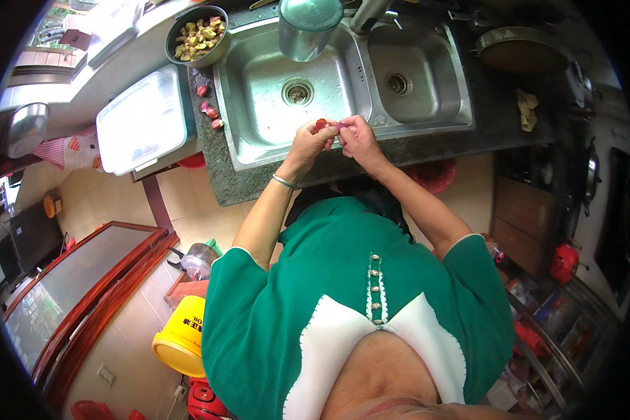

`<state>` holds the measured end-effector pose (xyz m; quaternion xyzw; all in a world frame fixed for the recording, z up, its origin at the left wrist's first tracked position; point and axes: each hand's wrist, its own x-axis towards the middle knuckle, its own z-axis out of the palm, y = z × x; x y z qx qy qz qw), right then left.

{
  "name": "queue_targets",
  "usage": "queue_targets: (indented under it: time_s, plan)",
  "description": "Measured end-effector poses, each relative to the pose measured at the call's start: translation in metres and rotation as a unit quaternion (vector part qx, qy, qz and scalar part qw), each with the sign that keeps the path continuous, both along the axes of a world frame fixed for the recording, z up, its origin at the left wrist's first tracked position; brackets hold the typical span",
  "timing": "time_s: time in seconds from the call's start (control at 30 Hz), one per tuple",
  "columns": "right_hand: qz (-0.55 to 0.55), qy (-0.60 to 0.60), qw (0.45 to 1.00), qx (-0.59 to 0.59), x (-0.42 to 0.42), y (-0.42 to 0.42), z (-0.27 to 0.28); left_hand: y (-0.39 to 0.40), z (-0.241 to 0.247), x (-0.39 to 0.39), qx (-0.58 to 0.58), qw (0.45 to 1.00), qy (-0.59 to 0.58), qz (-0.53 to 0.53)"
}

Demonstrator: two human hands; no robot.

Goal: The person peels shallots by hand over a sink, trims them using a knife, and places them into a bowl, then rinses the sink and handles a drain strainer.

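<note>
Over the front rim of the steel double sink, my left hand and my right hand meet at the fingertips. Pinched between them is a small purple bulb, which looks like a shallot and is mostly hidden by the fingers. A reddish-brown piece, perhaps skin or another bulb, shows at my left fingers. On the stone counter left of the basin lie several pinkish-red shallots. A bangle circles my left wrist.
A dark pot of yellowish chunks stands at the back left, beside a white-lidded plastic box. A metal canister rises over the large basin near the faucet. Rightward are a round pan and a crumpled cloth.
</note>
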<state>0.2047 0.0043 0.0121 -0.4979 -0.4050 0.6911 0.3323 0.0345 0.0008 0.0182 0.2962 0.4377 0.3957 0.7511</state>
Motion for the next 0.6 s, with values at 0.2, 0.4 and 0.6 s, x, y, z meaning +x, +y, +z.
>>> queue_targets:
  time_s: [0.2, 0.4, 0.6]
  plan:
    - [-0.033, 0.096, 0.987, -0.123, -0.008, -0.005, 0.005, -0.005, -0.016, -0.004, 0.011, 0.999, 0.013, 0.040]
    - [-0.041, 0.101, 0.982, -0.157, -0.015, 0.000, 0.011, -0.005, -0.013, -0.005, 0.003, 0.997, 0.034, 0.065]
    - [-0.023, 0.230, 0.936, -0.268, -0.015, 0.010, 0.000, -0.005, -0.012, -0.012, -0.013, 0.996, 0.014, 0.089]
